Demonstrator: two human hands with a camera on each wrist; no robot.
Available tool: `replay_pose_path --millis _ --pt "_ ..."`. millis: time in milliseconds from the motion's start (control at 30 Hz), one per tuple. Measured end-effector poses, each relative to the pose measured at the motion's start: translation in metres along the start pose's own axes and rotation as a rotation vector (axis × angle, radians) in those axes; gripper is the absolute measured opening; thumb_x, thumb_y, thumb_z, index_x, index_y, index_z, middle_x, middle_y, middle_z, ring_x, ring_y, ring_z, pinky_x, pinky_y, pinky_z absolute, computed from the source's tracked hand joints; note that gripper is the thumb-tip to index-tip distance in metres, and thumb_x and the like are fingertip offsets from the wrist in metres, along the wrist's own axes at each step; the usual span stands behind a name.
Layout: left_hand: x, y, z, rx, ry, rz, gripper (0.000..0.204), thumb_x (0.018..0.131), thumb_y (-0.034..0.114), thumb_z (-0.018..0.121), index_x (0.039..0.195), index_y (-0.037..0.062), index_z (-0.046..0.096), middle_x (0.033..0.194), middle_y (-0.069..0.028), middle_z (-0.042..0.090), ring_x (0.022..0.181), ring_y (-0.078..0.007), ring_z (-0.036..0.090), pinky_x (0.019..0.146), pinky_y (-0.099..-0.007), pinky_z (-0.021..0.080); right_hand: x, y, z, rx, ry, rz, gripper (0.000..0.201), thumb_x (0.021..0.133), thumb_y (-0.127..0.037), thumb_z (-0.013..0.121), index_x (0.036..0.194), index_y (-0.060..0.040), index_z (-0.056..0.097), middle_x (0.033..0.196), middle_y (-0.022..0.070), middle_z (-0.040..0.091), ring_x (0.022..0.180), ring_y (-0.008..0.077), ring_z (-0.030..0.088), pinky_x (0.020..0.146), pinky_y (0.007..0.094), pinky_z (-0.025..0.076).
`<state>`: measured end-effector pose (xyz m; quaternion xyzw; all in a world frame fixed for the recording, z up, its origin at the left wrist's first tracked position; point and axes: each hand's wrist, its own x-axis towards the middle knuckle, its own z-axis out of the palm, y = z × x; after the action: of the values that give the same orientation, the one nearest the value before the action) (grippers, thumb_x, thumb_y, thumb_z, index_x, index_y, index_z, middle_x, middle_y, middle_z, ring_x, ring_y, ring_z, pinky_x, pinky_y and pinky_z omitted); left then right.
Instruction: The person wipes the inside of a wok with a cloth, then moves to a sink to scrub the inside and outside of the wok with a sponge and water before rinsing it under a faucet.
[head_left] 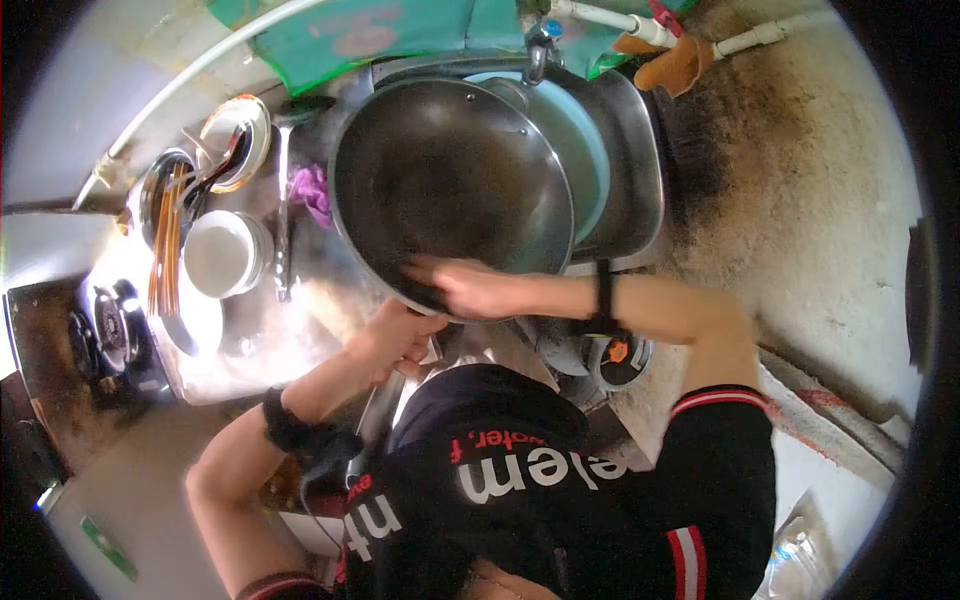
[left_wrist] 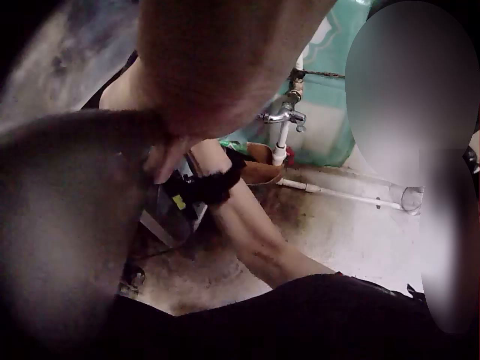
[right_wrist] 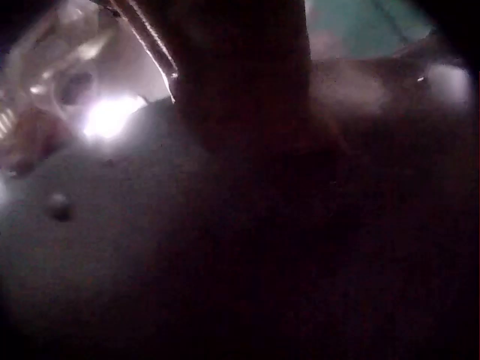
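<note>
A large dark wok [head_left: 450, 180] is tilted over the sink, its inside facing up toward the head camera. My left hand [head_left: 393, 338] grips the wok at its near edge, fingers curled below the rim. Inside the wok, my right hand [head_left: 475, 288] reaches over the near rim, its fingers extended against the lower inner wall. Its fingertips are blurred in the head view. The right wrist view is dark and shows the wok's inner surface [right_wrist: 127, 225] with a rivet [right_wrist: 60, 207].
Behind the wok, a light blue basin [head_left: 592, 160] sits in the steel sink [head_left: 645, 170] under a tap [head_left: 537, 62]. On the left counter are stacked white bowls [head_left: 222, 255], chopsticks [head_left: 165, 250], a rimmed bowl [head_left: 258, 120] and a purple cloth [head_left: 312, 193].
</note>
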<state>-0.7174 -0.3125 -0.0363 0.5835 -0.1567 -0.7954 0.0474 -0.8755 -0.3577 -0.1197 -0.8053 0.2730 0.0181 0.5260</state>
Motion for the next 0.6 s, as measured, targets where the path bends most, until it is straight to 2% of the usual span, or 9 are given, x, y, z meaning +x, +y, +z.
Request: replay_pose_path --millis 33,100,167,233,300,367,433,500,600 --pt "-0.002 0.001 -0.001 -0.02 0.01 -0.009 0.014 0.086 0.018 0.055 0.081 0.006 0.05 0.053 0.007 0.028 0.043 -0.0036 0.027 0.035 -0.0195 0.02 -0.026 0.018 -0.004 -0.034 -0.104 -0.05 0.062 0.068 -0.004 0.047 0.129 -0.0016 0.036 0.136 0.0217 0.028 0.127 0.0322 0.027 0.104 0.0374 0.025" --pt "-0.007 0.002 -0.001 -0.044 -0.027 -0.001 0.013 0.086 0.018 0.054 0.083 0.0063 0.05 0.054 0.0067 0.029 0.043 -0.0036 0.027 0.035 -0.0197 0.019 -0.05 0.02 -0.053 -0.249 -0.414 0.389 0.06 0.067 -0.002 0.047 0.127 -0.0038 0.038 0.121 0.027 0.042 0.11 0.0393 0.045 0.094 0.0433 0.036" --pt "-0.006 0.006 0.001 -0.022 0.003 -0.001 0.011 0.087 0.017 0.054 0.083 0.0073 0.05 0.055 0.0059 0.029 0.043 -0.004 0.027 0.035 -0.02 0.019 -0.036 0.136 -0.051 -0.512 -0.039 0.218 0.053 0.067 0.0 0.05 0.119 -0.0022 0.048 0.132 0.0208 0.035 0.125 0.031 0.031 0.105 0.0383 0.024" --pt "-0.006 0.005 0.001 -0.015 0.018 -0.024 0.011 0.087 0.017 0.054 0.083 0.0075 0.049 0.055 0.0056 0.03 0.043 -0.0043 0.027 0.035 -0.02 0.019 0.008 0.121 -0.083 -0.656 0.107 0.009 0.058 0.065 0.001 0.051 0.122 -0.0012 0.044 0.134 0.0202 0.032 0.126 0.0304 0.029 0.106 0.0381 0.022" --pt "-0.004 0.008 0.0 0.0 0.032 -0.03 0.012 0.087 0.017 0.054 0.083 0.0077 0.048 0.055 0.0052 0.03 0.043 -0.0046 0.028 0.035 -0.0201 0.02 0.046 0.091 -0.064 -0.691 0.27 0.048 0.063 0.065 0.001 0.051 0.127 -0.0005 0.038 0.137 0.0197 0.027 0.128 0.031 0.024 0.107 0.0376 0.02" --pt "-0.001 0.007 -0.003 0.003 -0.009 -0.036 0.012 0.087 0.017 0.054 0.084 0.0083 0.047 0.055 0.0053 0.029 0.043 -0.0049 0.029 0.034 -0.0202 0.021 0.066 0.06 -0.045 -0.638 0.172 -0.057 0.067 0.066 0.0 0.051 0.13 -0.001 0.033 0.14 0.0195 0.021 0.131 0.0309 0.018 0.108 0.037 0.018" --pt "0.005 0.002 -0.005 0.037 0.005 -0.041 0.011 0.087 0.017 0.054 0.085 0.0084 0.046 0.055 0.0055 0.029 0.043 -0.0047 0.029 0.035 -0.0202 0.021 0.039 0.025 -0.014 -0.306 0.2 -0.246 0.067 0.066 -0.001 0.05 0.131 -0.0007 0.032 0.14 0.0198 0.021 0.131 0.0307 0.019 0.108 0.0366 0.017" --pt "0.006 0.002 -0.006 0.068 0.013 -0.054 0.011 0.087 0.017 0.054 0.087 0.0085 0.046 0.056 0.0058 0.029 0.043 -0.0046 0.029 0.035 -0.0202 0.021 0.004 0.027 0.006 -0.205 0.027 -0.213 0.066 0.066 -0.002 0.05 0.13 -0.0009 0.034 0.14 0.0194 0.021 0.13 0.0302 0.021 0.108 0.0361 0.018" --pt "-0.004 0.006 -0.005 0.022 0.007 -0.046 0.011 0.087 0.017 0.054 0.087 0.0079 0.047 0.056 0.0058 0.03 0.043 -0.0044 0.029 0.035 -0.0205 0.021 -0.054 0.071 -0.036 -0.42 -0.236 0.066 0.062 0.067 -0.003 0.049 0.128 -0.0015 0.038 0.139 0.0183 0.025 0.129 0.0295 0.025 0.106 0.0395 0.02"
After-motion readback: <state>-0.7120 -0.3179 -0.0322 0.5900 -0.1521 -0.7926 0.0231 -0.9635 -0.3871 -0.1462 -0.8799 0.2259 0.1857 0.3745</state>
